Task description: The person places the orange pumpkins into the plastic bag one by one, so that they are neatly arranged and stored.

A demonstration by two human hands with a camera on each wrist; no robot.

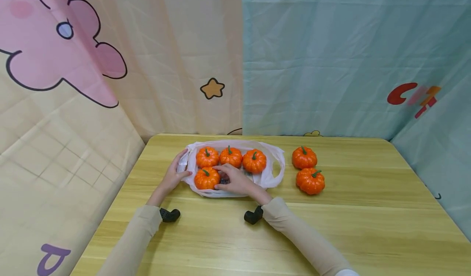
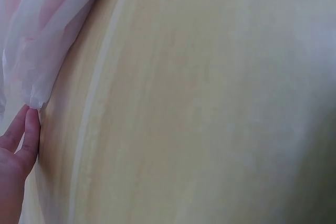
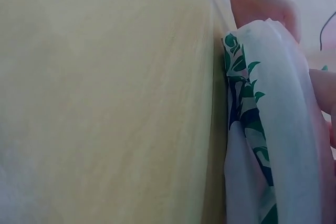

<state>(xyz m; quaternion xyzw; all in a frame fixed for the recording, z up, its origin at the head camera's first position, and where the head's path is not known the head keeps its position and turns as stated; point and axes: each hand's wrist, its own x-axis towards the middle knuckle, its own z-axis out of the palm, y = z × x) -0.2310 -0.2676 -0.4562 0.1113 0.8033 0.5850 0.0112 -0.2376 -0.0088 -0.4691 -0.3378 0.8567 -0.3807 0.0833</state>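
Note:
A white plastic bag lies spread on the table with several small orange pumpkins in it. Three of them, the left pumpkin, the middle pumpkin and the right pumpkin, form a back row. In front at the left sits another pumpkin. My left hand holds the bag's left edge; its fingers also meet a corner of the bag in the left wrist view. Over the bag, my right hand has its fingertips at the right side of the front pumpkin, with a gap before the palm.
To the right of the bag, two more pumpkins stand on the wooden table: a back one and a front one. Printed curtains hang behind and beside the table. Green leaf print shows on the bag's side.

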